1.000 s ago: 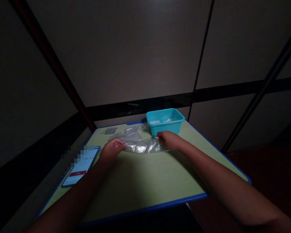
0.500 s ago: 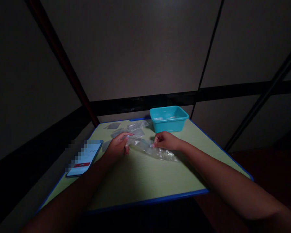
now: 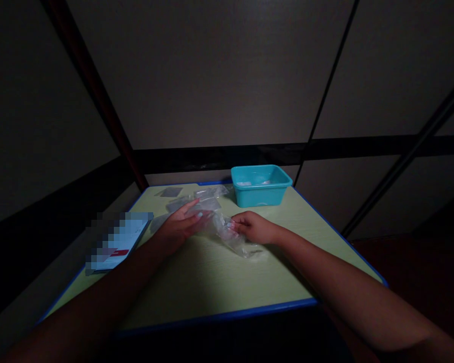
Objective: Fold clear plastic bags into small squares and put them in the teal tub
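A crumpled clear plastic bag [image 3: 236, 244] stretches between my two hands, just above the table. My right hand [image 3: 255, 227] is closed, with the thumb and fingertips pinching the bag's plastic. On the other side my left hand [image 3: 177, 227] has its thumb and index finger stretched out and apart. The bag's left end touches this hand, and some of its fingers show dimly through the plastic. Behind the left hand lie several more clear plastic bags [image 3: 211, 193], loosely overlapping. A flat grey piece [image 3: 171, 192] rests beyond them.
A turquoise plastic basin [image 3: 262, 195] stands at the table's back right, with small pale items inside. A phone or tablet [image 3: 119, 252], partly pixelated, lies at the left edge. The light table [image 3: 227, 292] has a blue rim, with dark wall panels behind.
The bag is no longer pulled straight and has bunched up near my right hand. My left hand's fingers have straightened and spread. The right hand has shifted slightly left, as has the whole view.
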Available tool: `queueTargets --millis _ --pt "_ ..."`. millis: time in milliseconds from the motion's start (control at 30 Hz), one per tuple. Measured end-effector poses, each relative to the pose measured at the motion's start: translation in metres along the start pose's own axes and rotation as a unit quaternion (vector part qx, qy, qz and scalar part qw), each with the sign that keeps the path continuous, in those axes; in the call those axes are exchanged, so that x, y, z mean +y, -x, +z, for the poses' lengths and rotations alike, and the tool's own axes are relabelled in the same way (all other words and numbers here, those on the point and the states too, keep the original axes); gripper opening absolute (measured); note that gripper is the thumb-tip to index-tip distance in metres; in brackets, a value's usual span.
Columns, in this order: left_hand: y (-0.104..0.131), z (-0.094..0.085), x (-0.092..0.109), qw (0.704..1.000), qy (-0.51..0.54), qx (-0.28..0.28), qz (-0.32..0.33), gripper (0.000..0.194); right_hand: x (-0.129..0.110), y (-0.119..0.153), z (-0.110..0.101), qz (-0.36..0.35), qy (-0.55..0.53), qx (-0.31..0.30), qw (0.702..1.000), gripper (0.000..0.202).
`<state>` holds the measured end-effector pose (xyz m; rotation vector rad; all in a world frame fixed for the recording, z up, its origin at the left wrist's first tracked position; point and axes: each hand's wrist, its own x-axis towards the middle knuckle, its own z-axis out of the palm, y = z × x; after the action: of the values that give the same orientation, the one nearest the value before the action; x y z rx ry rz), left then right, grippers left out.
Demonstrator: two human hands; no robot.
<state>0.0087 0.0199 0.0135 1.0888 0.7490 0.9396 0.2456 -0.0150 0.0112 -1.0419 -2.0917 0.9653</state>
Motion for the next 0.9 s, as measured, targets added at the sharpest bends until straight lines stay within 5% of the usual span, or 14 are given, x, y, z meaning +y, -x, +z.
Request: queueTargets --millis 267,433,567,800,900 --pt "-0.002 -0.004 -0.002 0.991 -0.124 0.045 0.008 0.06 0.008 -0.002 -0.001 0.028 0.06 0.05 0.997 0.033" --pt "0.0 -0.004 -0.001 0.97 -0.23 0.071 0.027 0.05 0.002 -0.004 -0.002 -0.026 0.114 0.142 0.983 0.04" --pt "0.001 -0.005 -0.002 0.971 -0.234 0.047 0.019 0.037 -0.003 -0.003 -0.005 -0.057 0.117 0.195 0.972 0.042" --pt "0.001 -0.001 -0.004 0.983 -0.179 -0.035 0.0 0.04 0.001 -0.002 -0.013 -0.018 0.025 0.284 0.958 0.048" --pt "0.001 -0.001 -0.004 0.982 -0.187 -0.028 0.008 0.034 0.0 -0.002 -0.017 -0.009 -0.017 0.304 0.953 0.052"
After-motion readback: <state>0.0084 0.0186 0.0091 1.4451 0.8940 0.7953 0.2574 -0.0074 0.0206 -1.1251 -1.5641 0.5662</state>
